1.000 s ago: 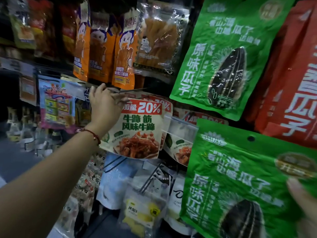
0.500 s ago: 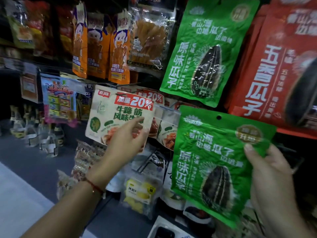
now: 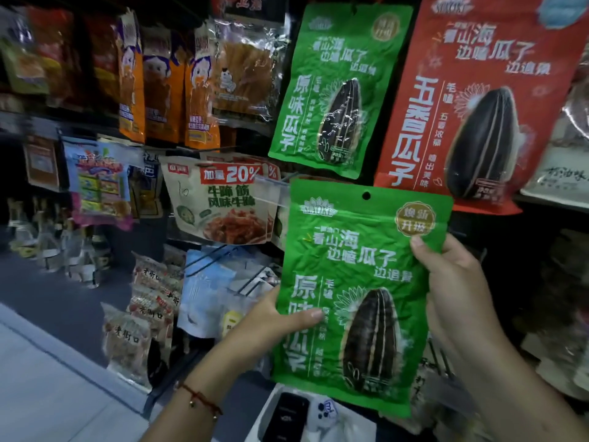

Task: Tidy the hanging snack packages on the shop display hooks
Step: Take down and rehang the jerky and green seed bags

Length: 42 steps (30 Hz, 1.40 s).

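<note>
The white snack pack (image 3: pixel 223 205) reads "20%".

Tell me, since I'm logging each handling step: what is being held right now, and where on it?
A green sunflower-seed packet, off its hook: left hand grips its lower left edge, right hand its right edge.

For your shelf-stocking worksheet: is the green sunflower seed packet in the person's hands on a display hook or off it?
Off. Left hand and right hand grip the green packet by its sides; its hang hole shows empty.
</note>
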Tool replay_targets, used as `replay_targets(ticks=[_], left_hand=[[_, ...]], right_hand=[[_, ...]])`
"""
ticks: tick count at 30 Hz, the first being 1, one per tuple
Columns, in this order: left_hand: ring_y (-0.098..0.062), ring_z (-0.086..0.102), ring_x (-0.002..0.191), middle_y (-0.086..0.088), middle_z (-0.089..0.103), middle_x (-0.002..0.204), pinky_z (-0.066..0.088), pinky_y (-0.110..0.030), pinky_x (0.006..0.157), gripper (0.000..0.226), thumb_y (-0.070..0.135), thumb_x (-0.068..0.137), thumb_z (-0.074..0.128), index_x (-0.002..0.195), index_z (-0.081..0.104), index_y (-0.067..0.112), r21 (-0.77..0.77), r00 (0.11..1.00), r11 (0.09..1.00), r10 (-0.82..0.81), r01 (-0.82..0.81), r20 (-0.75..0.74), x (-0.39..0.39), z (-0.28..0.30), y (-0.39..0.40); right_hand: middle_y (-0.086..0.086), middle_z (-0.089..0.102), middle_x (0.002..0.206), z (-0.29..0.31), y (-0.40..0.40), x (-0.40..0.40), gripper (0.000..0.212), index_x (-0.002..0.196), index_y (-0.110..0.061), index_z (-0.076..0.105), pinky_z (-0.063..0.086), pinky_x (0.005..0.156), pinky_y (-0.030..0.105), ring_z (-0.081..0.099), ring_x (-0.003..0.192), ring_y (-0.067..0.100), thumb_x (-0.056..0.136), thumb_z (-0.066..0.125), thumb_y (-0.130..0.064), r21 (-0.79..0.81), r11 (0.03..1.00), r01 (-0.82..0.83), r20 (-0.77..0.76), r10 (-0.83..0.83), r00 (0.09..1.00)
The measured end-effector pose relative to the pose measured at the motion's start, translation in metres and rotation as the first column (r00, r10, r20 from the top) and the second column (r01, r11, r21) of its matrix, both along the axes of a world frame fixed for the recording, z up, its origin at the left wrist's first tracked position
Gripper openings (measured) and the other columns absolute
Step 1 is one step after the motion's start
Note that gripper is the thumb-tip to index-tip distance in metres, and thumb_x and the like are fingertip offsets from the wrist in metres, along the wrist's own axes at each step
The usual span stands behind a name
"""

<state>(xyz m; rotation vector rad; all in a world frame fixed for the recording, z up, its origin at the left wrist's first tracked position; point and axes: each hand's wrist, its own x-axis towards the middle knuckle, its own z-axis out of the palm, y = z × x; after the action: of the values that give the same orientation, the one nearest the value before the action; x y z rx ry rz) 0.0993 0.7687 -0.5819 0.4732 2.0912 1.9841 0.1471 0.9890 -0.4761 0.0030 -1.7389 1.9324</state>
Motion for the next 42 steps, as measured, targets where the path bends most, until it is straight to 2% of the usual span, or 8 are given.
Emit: replay_targets(ticks=[9,15,19,25,29,33,37,42], left_hand=[[-0.020,0.069,0.110,0.005,0.071,0.122,0.049,-0.050,0.104,0.108,0.073,0.045,0.088,0.136,0.054,0.025,-0.074,0.992,0.996,0.058,-0.050,0.115,0.031,-0.015,0.012],[-0.015,0.075,0.091,0.006,0.078,0.100,0.057,-0.035,0.085,0.057,0.043,0.064,0.085,0.113,0.065,0.022,0.019,0.993,0.996,0.090,-0.091,0.075,0.037,-0.007,-0.007],[-0.013,0.075,0.086,0.007,0.078,0.096,0.055,-0.020,0.066,0.056,0.038,0.066,0.089,0.113,0.065,0.018,0.102,0.987,0.982,0.154,-0.159,0.056,0.043,0.004,-0.019],[-0.016,0.076,0.083,0.004,0.078,0.094,0.057,-0.025,0.066,0.071,0.047,0.047,0.086,0.109,0.066,0.018,0.234,0.967,0.939,0.254,-0.251,0.020,0.044,0.024,-0.031],[-0.013,0.075,0.088,0.008,0.078,0.100,0.055,-0.031,0.076,0.070,0.052,0.057,0.092,0.115,0.066,0.024,0.293,0.955,0.917,0.294,-0.269,-0.044,0.040,0.044,-0.031],[-0.020,0.072,0.102,0.005,0.075,0.111,0.053,-0.048,0.096,0.089,0.065,0.047,0.089,0.124,0.061,0.031,0.349,0.954,0.899,0.297,-0.264,-0.044,0.034,0.065,-0.032],[-0.023,0.071,0.105,0.004,0.071,0.120,0.052,-0.049,0.096,0.120,0.065,0.022,0.095,0.131,0.052,0.037,0.380,0.980,0.909,0.196,-0.171,-0.028,0.027,0.073,-0.043],[-0.027,0.066,0.113,0.001,0.063,0.131,0.051,-0.050,0.099,0.136,0.062,0.018,0.097,0.139,0.038,0.042,0.340,0.992,0.935,0.117,-0.095,-0.043,0.023,0.087,-0.023]], right_hand=[[0.009,0.075,0.108,-0.026,0.021,0.019,0.022,0.117,-0.015,0.065,0.048,0.102,0.055,0.070,0.104,0.030,0.096,0.061,-0.015,-0.053,0.998,-0.045,0.266,0.057,0.962],[0.005,0.077,0.100,-0.024,0.008,0.029,0.026,0.115,-0.015,0.066,0.054,0.080,0.039,0.075,0.085,0.021,0.090,0.066,-0.012,0.061,0.982,-0.181,0.258,0.160,0.953],[0.003,0.078,0.100,-0.002,-0.009,0.022,0.031,0.111,-0.015,0.068,0.053,0.075,0.035,0.075,0.083,0.017,0.081,0.070,-0.023,0.058,0.969,-0.240,0.228,0.221,0.948],[0.004,0.078,0.096,0.045,-0.032,0.003,0.030,0.111,-0.014,0.068,0.056,0.073,0.033,0.076,0.084,0.020,0.083,0.075,-0.020,0.158,0.940,-0.303,0.207,0.269,0.941],[0.007,0.077,0.106,0.080,-0.045,-0.014,0.060,0.129,-0.012,0.058,0.060,0.070,0.033,0.076,0.088,0.022,0.076,0.084,-0.024,0.221,0.927,-0.302,0.152,0.273,0.950],[0.009,0.067,0.129,0.115,-0.058,-0.027,0.108,0.144,-0.014,0.046,0.059,0.088,0.044,0.073,0.100,0.024,0.052,0.095,-0.042,0.241,0.940,-0.242,0.068,0.233,0.970],[0.012,0.074,0.113,0.139,-0.054,-0.035,0.077,0.141,-0.010,0.050,0.061,0.074,0.037,0.076,0.087,0.024,0.074,0.086,-0.016,0.137,0.965,-0.225,0.044,0.221,0.974],[0.003,0.078,0.083,0.167,-0.028,-0.025,0.045,0.119,-0.006,0.059,0.060,0.060,0.029,0.075,0.070,0.017,0.079,0.080,-0.011,0.069,0.987,-0.145,0.020,0.144,0.989]])
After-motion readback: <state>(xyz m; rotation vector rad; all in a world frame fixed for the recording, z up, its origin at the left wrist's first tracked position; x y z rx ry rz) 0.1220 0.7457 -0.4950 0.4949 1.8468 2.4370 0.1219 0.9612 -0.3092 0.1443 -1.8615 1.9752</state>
